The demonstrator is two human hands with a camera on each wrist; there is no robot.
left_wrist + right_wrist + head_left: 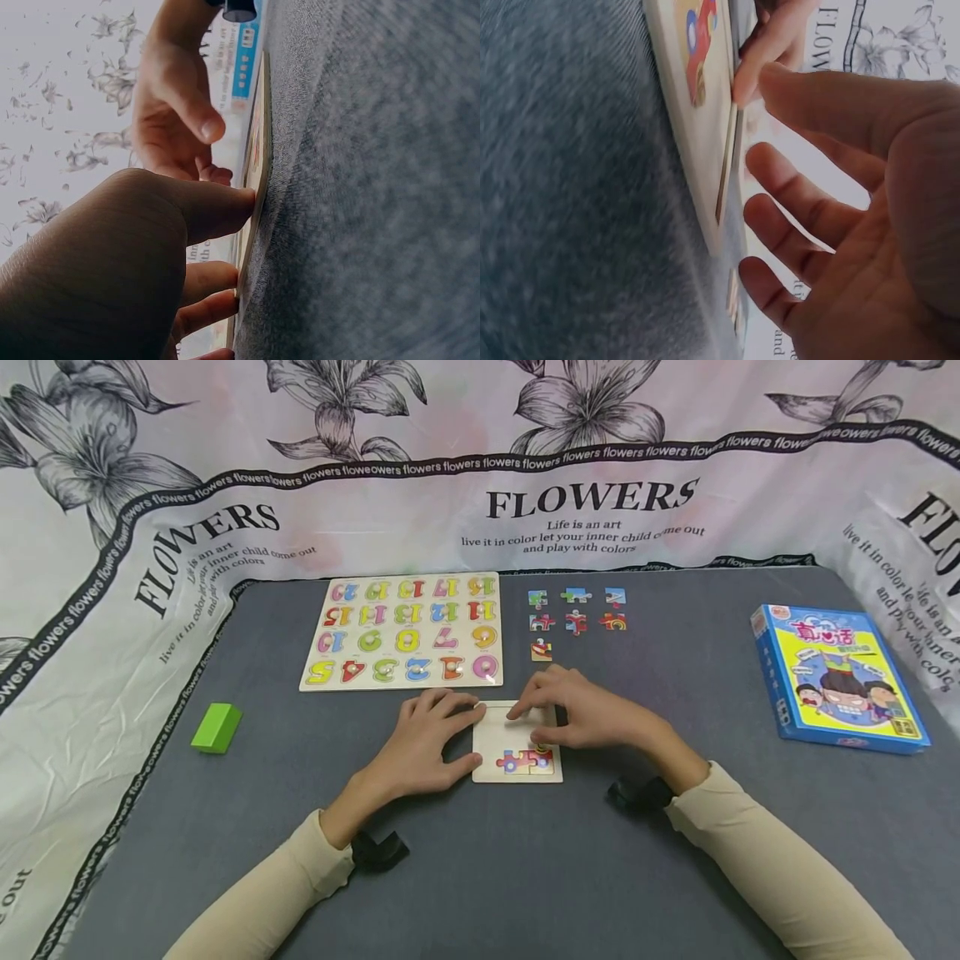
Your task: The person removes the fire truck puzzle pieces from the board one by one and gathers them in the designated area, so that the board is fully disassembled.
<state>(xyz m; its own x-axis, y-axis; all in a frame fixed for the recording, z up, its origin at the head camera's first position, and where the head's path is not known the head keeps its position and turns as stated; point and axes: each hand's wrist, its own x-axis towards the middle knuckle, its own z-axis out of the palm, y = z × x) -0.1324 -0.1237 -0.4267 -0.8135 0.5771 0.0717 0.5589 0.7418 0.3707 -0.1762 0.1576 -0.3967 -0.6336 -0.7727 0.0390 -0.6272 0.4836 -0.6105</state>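
A small pale wooden puzzle tray lies on the grey cloth, with joined jigsaw pieces showing a red and purple vehicle in its lower right part. The left hand touches the tray's left side with thumb and forefinger, its fingers fairly straight. Over the tray's upper right part hovers the right hand, fingers loosely bent. In the right wrist view, nothing is between that hand's thumb and fingers. Part of the tray's right side is hidden beneath it.
Several loose jigsaw pieces lie in rows beyond the right hand. A wooden number board lies behind the left hand. A green block stands at far left, and a blue and yellow box at right.
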